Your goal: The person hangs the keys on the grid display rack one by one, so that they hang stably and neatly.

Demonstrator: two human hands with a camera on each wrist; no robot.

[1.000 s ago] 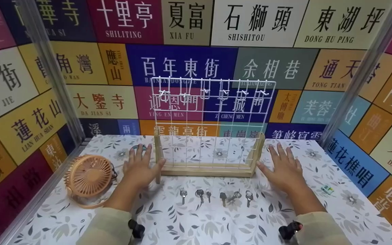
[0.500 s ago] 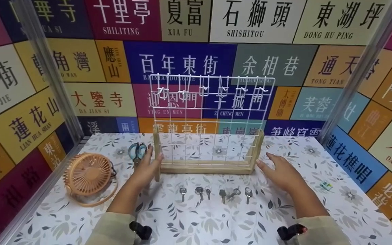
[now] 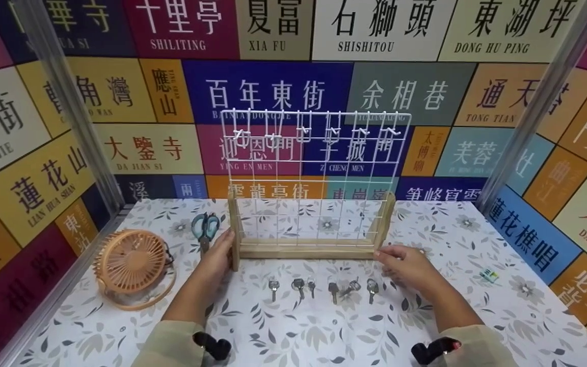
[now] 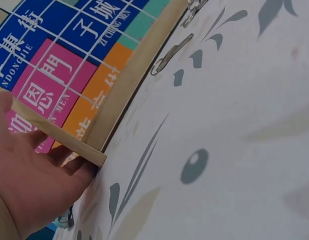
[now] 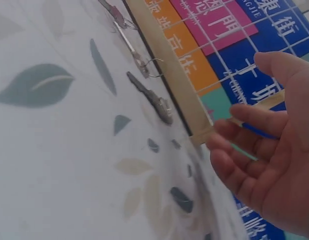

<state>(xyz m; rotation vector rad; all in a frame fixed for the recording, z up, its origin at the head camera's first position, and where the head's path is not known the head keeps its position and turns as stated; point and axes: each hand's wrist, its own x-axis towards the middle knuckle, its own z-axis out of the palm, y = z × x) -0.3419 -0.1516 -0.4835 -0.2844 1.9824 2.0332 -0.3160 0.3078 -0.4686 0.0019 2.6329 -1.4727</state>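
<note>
a second ago both hands were spread out, one on each side of the rack [image 3: 306, 252]; now the left hand [image 3: 217, 259] grips its left upright [image 3: 233, 234], and the right hand [image 3: 408, 262] has drawn in, fingers bent, to the right end of the base; whether it grips there i cannot tell. the rack stands upright mid-frame. the scissors [image 3: 204, 227], mostly covered then, now show left of it.

counted: one rack, six white hooks [image 3: 303, 133] along its top, six keys [image 3: 333, 291] in a row on the bench [image 3: 298, 331] below it, one pair of scissors.

an orange fan [image 3: 134, 262] sits lower left, a small green-and-white packet [image 3: 489, 276] at right. the left hand lies between fan and rack.
</note>
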